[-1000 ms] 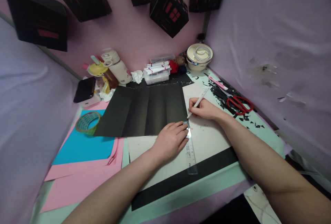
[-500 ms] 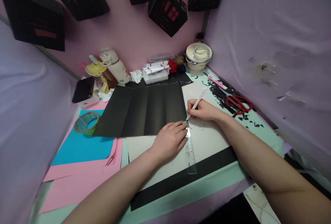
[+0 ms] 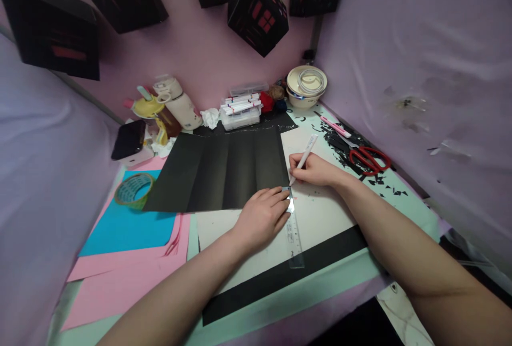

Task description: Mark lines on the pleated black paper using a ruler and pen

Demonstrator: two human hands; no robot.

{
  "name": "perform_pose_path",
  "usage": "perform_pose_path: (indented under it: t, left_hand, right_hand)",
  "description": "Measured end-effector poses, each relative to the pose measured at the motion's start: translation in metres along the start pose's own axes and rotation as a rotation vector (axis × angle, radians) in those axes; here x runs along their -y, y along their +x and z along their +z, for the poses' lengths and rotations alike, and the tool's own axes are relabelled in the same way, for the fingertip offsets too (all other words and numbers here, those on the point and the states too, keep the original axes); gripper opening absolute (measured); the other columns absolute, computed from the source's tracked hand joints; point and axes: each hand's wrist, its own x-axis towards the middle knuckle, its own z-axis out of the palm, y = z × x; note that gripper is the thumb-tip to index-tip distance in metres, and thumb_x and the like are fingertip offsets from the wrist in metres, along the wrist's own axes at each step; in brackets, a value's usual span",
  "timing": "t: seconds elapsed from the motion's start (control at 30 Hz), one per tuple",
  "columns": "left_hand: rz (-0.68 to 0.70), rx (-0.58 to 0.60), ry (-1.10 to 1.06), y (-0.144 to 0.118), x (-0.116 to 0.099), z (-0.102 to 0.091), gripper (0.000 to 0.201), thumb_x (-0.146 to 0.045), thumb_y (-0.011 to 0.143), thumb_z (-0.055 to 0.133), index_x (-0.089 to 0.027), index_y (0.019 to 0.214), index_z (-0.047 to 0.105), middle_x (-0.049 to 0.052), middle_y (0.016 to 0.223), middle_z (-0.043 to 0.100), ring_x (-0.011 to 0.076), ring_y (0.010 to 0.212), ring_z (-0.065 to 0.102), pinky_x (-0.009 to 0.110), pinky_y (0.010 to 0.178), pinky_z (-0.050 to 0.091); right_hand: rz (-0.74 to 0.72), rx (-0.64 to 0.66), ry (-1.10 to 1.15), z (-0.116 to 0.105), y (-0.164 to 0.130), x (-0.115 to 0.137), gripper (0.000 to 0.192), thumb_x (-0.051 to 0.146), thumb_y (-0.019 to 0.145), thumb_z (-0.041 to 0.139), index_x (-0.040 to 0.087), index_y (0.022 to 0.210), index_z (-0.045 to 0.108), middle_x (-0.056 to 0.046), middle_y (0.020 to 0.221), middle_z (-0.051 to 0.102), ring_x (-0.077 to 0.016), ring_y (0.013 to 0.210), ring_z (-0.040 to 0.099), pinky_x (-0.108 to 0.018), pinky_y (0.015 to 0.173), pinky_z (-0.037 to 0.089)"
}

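My left hand (image 3: 262,218) lies flat, fingers stretched, on the upper end of a clear ruler (image 3: 295,239) and the lower edge of a creased black sheet (image 3: 224,170). My right hand (image 3: 308,169) pinches a white pen (image 3: 307,149), its tip down close to the ruler's top end and the black sheet's lower right corner. Under both hands is a white board (image 3: 324,204). Along the board's front edge runs a black strip (image 3: 248,295), with the ruler's lower end over it.
Red-handled scissors (image 3: 368,159) and a pink cutter (image 3: 335,126) lie right among black scraps. Left are blue paper (image 3: 128,228), pink paper (image 3: 112,298), a tape roll (image 3: 134,190) and a phone (image 3: 128,141). Behind stand a bottle (image 3: 180,106), a marker box (image 3: 240,117) and a lidded bowl (image 3: 306,87).
The pen in my right hand has shifted very slightly, its tip a touch to the right. My left hand and the ruler stay where they were.
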Motion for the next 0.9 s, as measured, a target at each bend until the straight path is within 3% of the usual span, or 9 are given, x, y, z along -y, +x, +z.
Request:
perform_pose_path:
  t: [0.17, 0.3, 0.43, 0.5, 0.6, 0.73, 0.9]
  left_hand:
    - [0.004, 0.002, 0.005, 0.000, 0.000, 0.000, 0.028, -0.029, 0.097, 0.045, -0.018, 0.116, 0.062, 0.005, 0.130, 0.062, 0.0236, 0.126, 0.052, 0.044, 0.104, 0.042]
    - [0.005, 0.004, 0.007, 0.000, 0.001, 0.000, 0.028, -0.030, 0.098, 0.044, -0.019, 0.116, 0.062, 0.006, 0.130, 0.062, 0.0240, 0.126, 0.052, 0.044, 0.104, 0.042]
    - [0.001, 0.034, 0.019, -0.001, 0.001, 0.000, 0.034, -0.040, 0.094, 0.050, -0.018, 0.119, 0.060, 0.009, 0.133, 0.059, 0.0267, 0.128, 0.050, 0.046, 0.106, 0.040]
    - [0.008, 0.042, 0.028, -0.002, 0.000, 0.000, 0.039, -0.045, 0.091, 0.055, -0.018, 0.119, 0.060, 0.010, 0.134, 0.058, 0.0280, 0.128, 0.049, 0.047, 0.107, 0.038]
    - [0.016, 0.047, 0.043, -0.003, 0.000, 0.000, 0.044, -0.048, 0.089, 0.058, -0.017, 0.119, 0.059, 0.011, 0.135, 0.058, 0.0282, 0.129, 0.048, 0.046, 0.109, 0.036]
    - [-0.004, 0.078, 0.067, -0.003, -0.002, 0.000, 0.044, -0.047, 0.090, 0.055, -0.016, 0.122, 0.057, 0.012, 0.138, 0.055, 0.0275, 0.132, 0.046, 0.045, 0.112, 0.032]
    - [-0.034, 0.107, 0.127, -0.004, -0.006, -0.005, 0.043, -0.043, 0.093, 0.051, -0.016, 0.126, 0.054, 0.012, 0.138, 0.055, 0.0272, 0.131, 0.046, 0.047, 0.112, 0.030]
  right_hand:
    - [0.010, -0.023, 0.017, -0.001, -0.001, 0.001, 0.011, 0.015, 0.069, 0.052, 0.021, 0.062, 0.046, 0.006, 0.053, 0.052, -0.0111, 0.053, 0.047, -0.024, 0.053, 0.037]
    - [-0.007, -0.142, 0.083, -0.001, 0.000, 0.003, 0.010, 0.025, 0.079, 0.055, 0.021, 0.071, 0.052, 0.005, 0.056, 0.058, -0.0112, 0.051, 0.051, -0.024, 0.053, 0.040]
    - [-0.150, -0.174, -0.005, 0.006, 0.005, -0.004, 0.023, 0.034, 0.089, 0.049, 0.022, 0.105, 0.062, -0.004, 0.094, 0.072, -0.0178, 0.087, 0.067, -0.033, 0.080, 0.051]
    - [-0.213, -0.165, -0.171, 0.010, 0.008, -0.010, 0.028, 0.034, 0.090, 0.050, 0.024, 0.113, 0.063, -0.007, 0.114, 0.069, -0.0221, 0.108, 0.064, -0.040, 0.096, 0.047]
    - [-0.266, -0.166, -0.390, 0.016, 0.012, -0.020, 0.035, 0.035, 0.086, 0.059, 0.024, 0.120, 0.062, -0.011, 0.133, 0.060, -0.0291, 0.128, 0.051, -0.049, 0.107, 0.038]
    - [-0.314, -0.137, -0.522, 0.017, 0.015, -0.030, 0.047, 0.032, 0.082, 0.066, 0.026, 0.128, 0.057, -0.012, 0.137, 0.056, -0.0304, 0.134, 0.044, -0.053, 0.113, 0.028]
    - [-0.323, -0.112, -0.535, 0.011, 0.014, -0.034, 0.052, 0.033, 0.080, 0.070, 0.031, 0.130, 0.054, -0.009, 0.138, 0.056, -0.0311, 0.134, 0.043, -0.055, 0.115, 0.025]
